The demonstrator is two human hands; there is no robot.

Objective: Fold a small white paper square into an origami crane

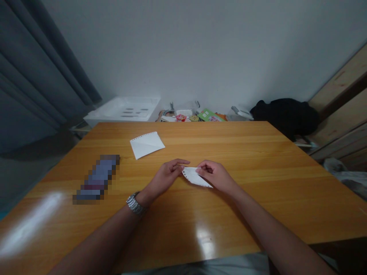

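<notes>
- Nearest me, the person's bare forearms reach in over the near edge of the glossy wooden bench (286, 198), a silver watch (136, 205) on the left wrist.
- A small piece of white paper (192, 176), with a row of punched holes along one edge, is held between the two hands, above the middle of the bench.
- The right hand (219, 176) has its grip clamped on that paper, thumb on top near the upper right part, fingers curled behind.
- The left hand (165, 176) has its thumb at the paper's left corner and its forefinger stretched out past it; I can't tell whether this grip is pinched together there.
- Off to the left lies a dark oblong object (99, 177), too blurred to make out.
- Farther back, left of the hands, a larger white sheet (147, 145) lies on the bench, its holed edge to the far side.
- Beyond the far edge stand a white tray (114, 109), some clutter and a black heap of cloth (286, 114), against a pale wall (195, 49).
</notes>
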